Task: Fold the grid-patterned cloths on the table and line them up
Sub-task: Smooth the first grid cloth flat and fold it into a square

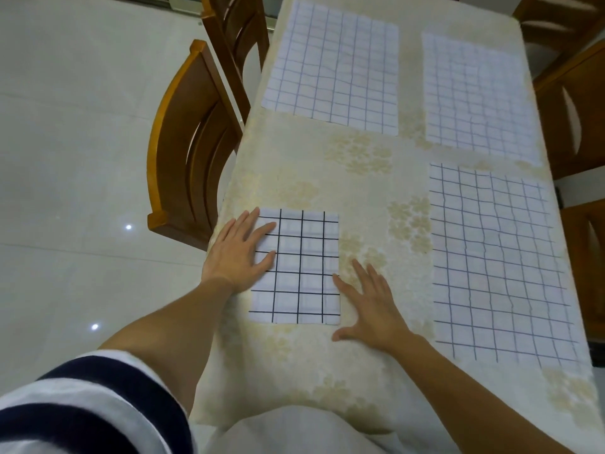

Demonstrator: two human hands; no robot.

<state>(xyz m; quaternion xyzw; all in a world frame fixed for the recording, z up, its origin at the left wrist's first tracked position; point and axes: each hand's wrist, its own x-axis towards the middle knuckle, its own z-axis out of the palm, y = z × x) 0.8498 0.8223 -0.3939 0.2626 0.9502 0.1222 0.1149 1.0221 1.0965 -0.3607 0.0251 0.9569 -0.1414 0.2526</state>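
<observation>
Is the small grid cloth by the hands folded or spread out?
Folded. The small white cloth with bold black grid shows fainter lines through it; the left hand rests on it.

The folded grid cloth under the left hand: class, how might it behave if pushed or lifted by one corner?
The folded cloth lies thin and flat, so it is probably light and would slide under the flat left hand. Lifted by a corner, it would likely droop and unfold, being soft fabric. The textured tablecloth may drag on it, rumpling the layers.
</observation>
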